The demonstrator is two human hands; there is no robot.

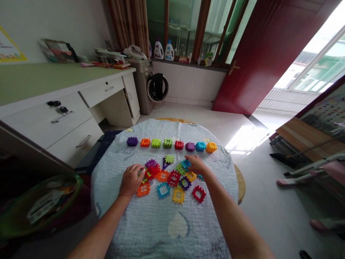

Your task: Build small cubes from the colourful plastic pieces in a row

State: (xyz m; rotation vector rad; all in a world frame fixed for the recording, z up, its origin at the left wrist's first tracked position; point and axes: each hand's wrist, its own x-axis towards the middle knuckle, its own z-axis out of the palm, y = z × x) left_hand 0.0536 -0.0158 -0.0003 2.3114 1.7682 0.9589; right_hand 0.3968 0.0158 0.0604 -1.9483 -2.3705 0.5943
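A round table under a pale blue quilted cloth [161,223] carries a scattered heap of flat, coloured, toothed plastic tiles [172,180]. Behind the heap runs a row of assembled cubes [172,144], from purple at the left to orange at the right. My left hand [131,180] lies curled at the left edge of the heap, its fingers closed over a green tile. My right hand [196,164] rests at the upper right of the heap, its fingers pressed together on a blue tile [185,163].
A white desk with drawers [70,111] stands at the left, a small washing machine [151,86] behind it. A green basket [40,205] sits low at the left. A dark red door [258,54] and bright tiled floor lie to the right.
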